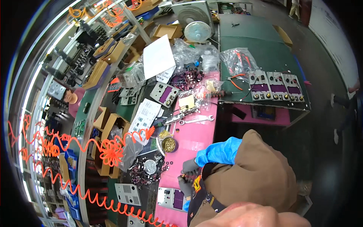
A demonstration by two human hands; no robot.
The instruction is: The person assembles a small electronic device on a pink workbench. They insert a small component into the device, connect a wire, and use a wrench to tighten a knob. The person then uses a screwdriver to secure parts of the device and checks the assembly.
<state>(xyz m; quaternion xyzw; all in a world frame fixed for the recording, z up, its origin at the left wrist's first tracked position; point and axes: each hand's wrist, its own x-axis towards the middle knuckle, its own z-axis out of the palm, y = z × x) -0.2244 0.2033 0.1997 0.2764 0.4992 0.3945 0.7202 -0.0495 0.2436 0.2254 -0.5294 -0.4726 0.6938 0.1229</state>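
My right hand (190, 167), in a grey glove below a blue sleeve, is bent inward over the pink mat (193, 142). My left hand (185, 186), also gloved in grey, lies close below it in the picture. The fingers of both hands meet around something small with a brass-coloured glint, too small to name. Beside my left hand lies a white metal panel (165, 197) with a purple ribbed section. A round tub of brass-coloured small parts (169, 144) stands on the bench beyond my right hand.
A wrench (196, 120) lies across the mat. Dark wired parts surround a dish of silver bits (150, 166). Orange coiled hoses (89, 195) hang over the bench. Several finished-looking panels (278, 87) and orange-handled pliers (235, 80) sit on the green table. A fan (197, 31) stands behind.
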